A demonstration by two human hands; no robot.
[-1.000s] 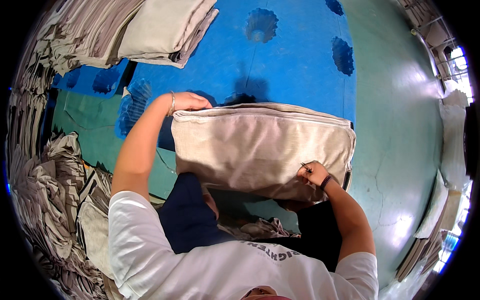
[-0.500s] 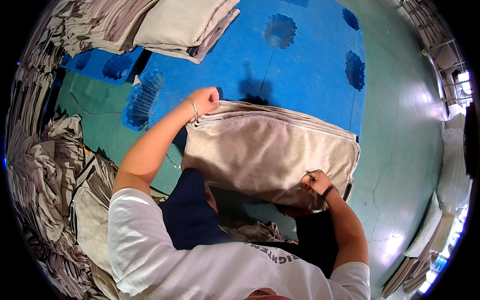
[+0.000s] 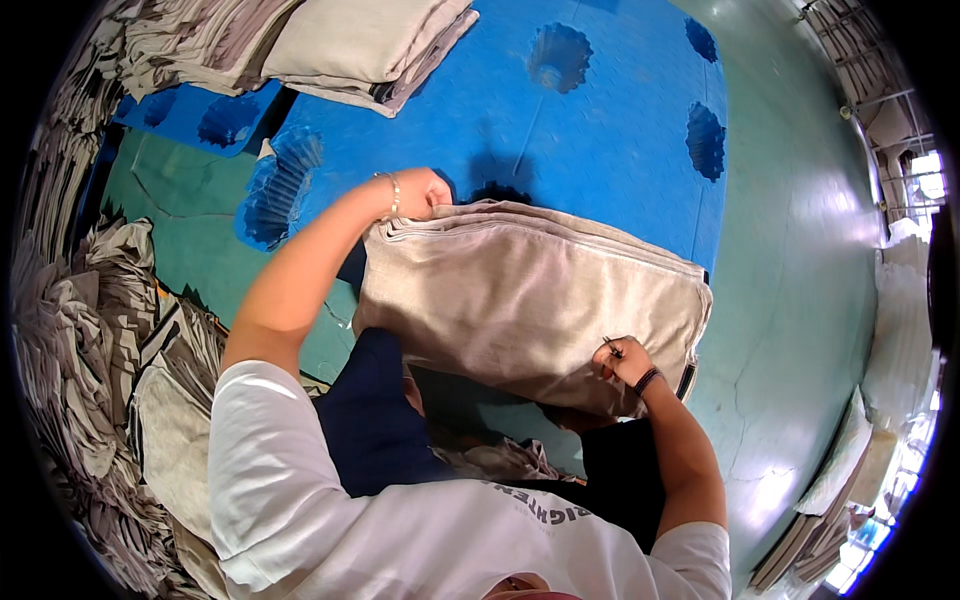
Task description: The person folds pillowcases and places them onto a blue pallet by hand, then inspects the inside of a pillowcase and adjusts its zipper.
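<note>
A stack of folded beige cloth pieces (image 3: 540, 300) lies in front of me, its layered folded edge on the far side and a dark strip at its right end. My left hand (image 3: 425, 192), wearing a bracelet, is closed at the stack's far left corner, fingers curled over the cloth edge; the fingertips are partly hidden. Over the near right part of the top layer, my right hand (image 3: 625, 362) is closed around a small dark pointed tool (image 3: 612, 348). Most of that tool is covered by the fingers, so its exact kind is unclear.
The stack's far side rests on a blue plastic pallet (image 3: 620, 150) with broken-edged holes. Another folded cloth pile (image 3: 360, 50) sits at its far left. Heaped cloth (image 3: 90, 330) crowds the left side. Green floor (image 3: 790, 300) runs along the right.
My left hand has rolled inward at the far left corner, with its fingers lower on the cloth edge. The right hand stays at nearly the same spot on the stack. The view has shifted slightly.
</note>
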